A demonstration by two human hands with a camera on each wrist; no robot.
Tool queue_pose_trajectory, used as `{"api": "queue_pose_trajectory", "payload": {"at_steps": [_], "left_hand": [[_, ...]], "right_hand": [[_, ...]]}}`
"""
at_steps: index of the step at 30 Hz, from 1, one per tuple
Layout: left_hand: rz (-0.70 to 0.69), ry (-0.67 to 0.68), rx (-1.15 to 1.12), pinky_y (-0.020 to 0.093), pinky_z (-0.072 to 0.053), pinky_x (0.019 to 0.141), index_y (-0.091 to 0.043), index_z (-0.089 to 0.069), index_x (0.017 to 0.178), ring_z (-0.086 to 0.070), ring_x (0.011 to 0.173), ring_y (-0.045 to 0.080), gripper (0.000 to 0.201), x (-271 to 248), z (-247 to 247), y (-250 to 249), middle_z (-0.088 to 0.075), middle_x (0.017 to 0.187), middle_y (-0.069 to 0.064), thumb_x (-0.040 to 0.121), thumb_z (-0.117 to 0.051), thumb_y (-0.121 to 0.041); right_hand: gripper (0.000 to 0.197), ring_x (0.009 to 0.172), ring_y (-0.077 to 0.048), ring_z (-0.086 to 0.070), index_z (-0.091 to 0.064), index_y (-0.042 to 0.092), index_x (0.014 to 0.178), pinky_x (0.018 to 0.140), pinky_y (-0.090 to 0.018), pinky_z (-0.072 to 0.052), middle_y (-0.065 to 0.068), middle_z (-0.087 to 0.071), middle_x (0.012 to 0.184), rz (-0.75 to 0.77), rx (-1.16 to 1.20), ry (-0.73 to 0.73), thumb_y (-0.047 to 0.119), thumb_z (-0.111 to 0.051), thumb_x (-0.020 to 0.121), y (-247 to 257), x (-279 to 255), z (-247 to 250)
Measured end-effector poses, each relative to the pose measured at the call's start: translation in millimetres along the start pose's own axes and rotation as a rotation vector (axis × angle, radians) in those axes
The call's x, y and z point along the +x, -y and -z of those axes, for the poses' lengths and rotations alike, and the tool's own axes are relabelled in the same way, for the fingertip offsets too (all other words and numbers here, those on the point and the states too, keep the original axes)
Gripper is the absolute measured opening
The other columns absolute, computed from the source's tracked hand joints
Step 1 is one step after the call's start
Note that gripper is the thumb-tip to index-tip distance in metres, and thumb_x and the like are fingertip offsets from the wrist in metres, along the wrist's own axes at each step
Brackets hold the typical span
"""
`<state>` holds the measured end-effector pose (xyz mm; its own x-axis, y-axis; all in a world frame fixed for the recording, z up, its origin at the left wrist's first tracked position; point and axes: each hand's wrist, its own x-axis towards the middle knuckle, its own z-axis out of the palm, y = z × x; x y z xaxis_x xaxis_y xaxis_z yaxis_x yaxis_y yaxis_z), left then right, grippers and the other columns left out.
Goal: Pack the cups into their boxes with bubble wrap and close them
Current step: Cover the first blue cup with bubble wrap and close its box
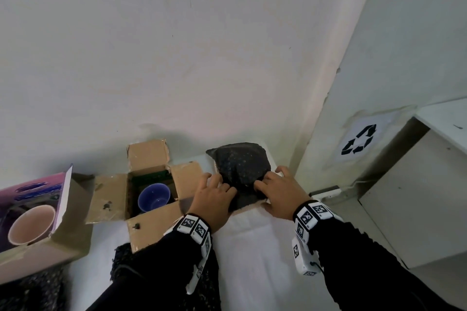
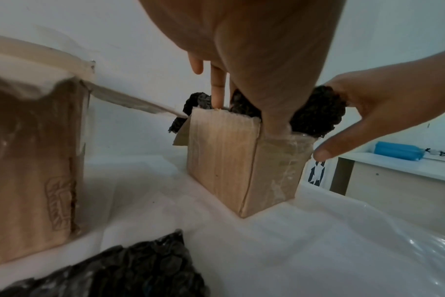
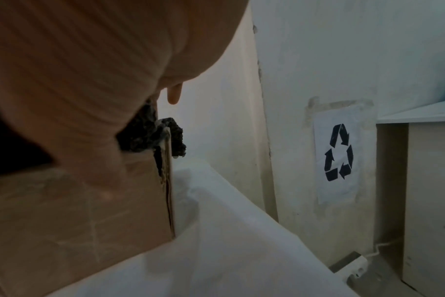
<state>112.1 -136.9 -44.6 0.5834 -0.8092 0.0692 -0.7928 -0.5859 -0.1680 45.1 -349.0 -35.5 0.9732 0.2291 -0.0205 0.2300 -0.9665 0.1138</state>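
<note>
The head view shows both hands over a small cardboard box [image 1: 249,207] at the far right of the white-covered surface [image 1: 252,247], the left hand [image 1: 214,195] and right hand [image 1: 278,190] pressing straight, spread fingers onto a mound of black bubble wrap [image 1: 240,164], likely to stuff it down so the flaps can close. No cup shows in this box. To the left, a blue cup [image 1: 154,197] sits in an open brown box [image 1: 141,184], and a pink cup [image 1: 31,225] in a purple-printed box [image 1: 45,209], both unwrapped; more wrap [image 2: 140,267] lies near.
</note>
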Motion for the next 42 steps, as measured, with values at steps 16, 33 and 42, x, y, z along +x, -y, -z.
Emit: {"api": "queue_pose_trajectory", "payload": {"at_steps": [16, 33, 42], "left_hand": [[-0.038, -0.055, -0.135, 0.034, -0.041, 0.073, -0.025, -0.062, 0.091, -0.053, 0.081, 0.021, 0.035, -14.8, 7.2, 1.4, -0.058, 0.086, -0.005, 0.06, -0.075, -0.015], [-0.173, 0.001, 0.175, 0.04, -0.029, 0.082, -0.023, -0.057, 0.068, -0.054, 0.079, 0.021, 0.022, -39.3, 7.8, -11.6, -0.056, 0.061, -0.008, 0.056, -0.072, -0.012], [-0.053, 0.067, 0.121, 0.046, -0.023, 0.094, -0.028, -0.067, 0.084, -0.044, 0.103, 0.025, 0.018, -45.0, 11.0, -19.7, -0.06, 0.091, -0.005, 0.068, -0.071, -0.02]], "right_hand": [[0.022, 0.083, -0.022, -0.056, -0.053, 0.023, 0.099, 0.077, -0.034, -0.039, 0.006, -0.054, 0.1, -0.065, 0.326, -0.019, 0.022, -0.064, 0.08, 25.5, -2.2, 8.6], [0.03, 0.09, -0.018, -0.049, -0.05, 0.026, 0.084, 0.084, -0.04, -0.03, 0.012, -0.059, 0.068, 0.018, -0.028, -0.108, 0.017, -0.071, 0.064, 41.4, -38.0, -15.6], [0.017, 0.088, -0.023, -0.05, -0.062, 0.025, 0.072, 0.08, -0.041, -0.031, 0.006, -0.055, 0.077, -0.006, -0.227, -0.107, 0.011, -0.051, 0.07, 52.9, -41.3, -10.1]]}}
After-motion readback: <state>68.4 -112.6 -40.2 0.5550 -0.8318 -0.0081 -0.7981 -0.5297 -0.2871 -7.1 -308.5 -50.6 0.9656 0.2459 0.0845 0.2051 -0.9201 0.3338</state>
